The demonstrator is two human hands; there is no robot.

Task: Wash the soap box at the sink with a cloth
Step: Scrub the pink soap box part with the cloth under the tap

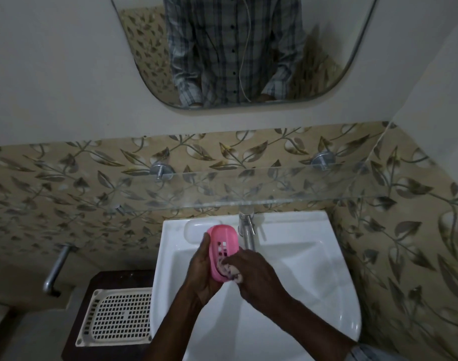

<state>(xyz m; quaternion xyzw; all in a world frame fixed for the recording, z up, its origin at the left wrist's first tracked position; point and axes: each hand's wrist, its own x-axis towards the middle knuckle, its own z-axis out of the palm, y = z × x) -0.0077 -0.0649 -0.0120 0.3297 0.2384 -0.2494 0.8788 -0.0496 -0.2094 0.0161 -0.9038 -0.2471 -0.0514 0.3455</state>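
Observation:
A pink plastic soap box (222, 243) with a slotted bottom is held on edge over the white sink (313, 269). My left hand (202, 269) grips it from the left side and underneath. My right hand (256, 277) holds a small pale cloth (229, 270) bunched against the lower inside of the box. The chrome tap (246, 230) stands just right of the box; no water stream is visible.
A glass shelf (274, 188) on two chrome brackets juts out above the sink. A cream perforated tray (118, 313) lies on a dark stand to the left. A chrome pipe (56, 267) sticks out of the left wall. A mirror (235, 48) hangs above.

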